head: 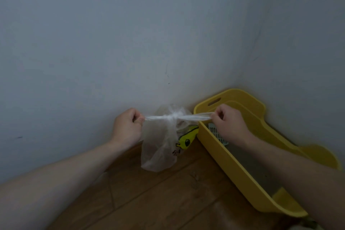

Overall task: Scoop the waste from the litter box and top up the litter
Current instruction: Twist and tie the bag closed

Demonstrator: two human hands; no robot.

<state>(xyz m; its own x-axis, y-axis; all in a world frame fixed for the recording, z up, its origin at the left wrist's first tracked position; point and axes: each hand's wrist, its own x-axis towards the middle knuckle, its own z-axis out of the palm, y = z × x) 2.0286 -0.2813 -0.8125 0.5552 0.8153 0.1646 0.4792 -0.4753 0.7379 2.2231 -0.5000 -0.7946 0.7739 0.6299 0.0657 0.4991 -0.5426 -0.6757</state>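
A clear plastic bag (158,147) hangs in the air near the wall corner, knotted at its top. My left hand (127,127) grips one twisted end of the bag and my right hand (227,123) grips the other, and the two ends are stretched taut on either side of the knot. A yellow litter box (233,170) stands on the floor at the right, against the wall, with grey litter inside. A pale blue slotted scoop (216,132) lies in the box, partly hidden by my right wrist.
A green and yellow printed package (188,139) sits behind the bag, next to the box's near corner. The floor (158,201) is brown wood planks. Grey walls meet in a corner behind the litter box.
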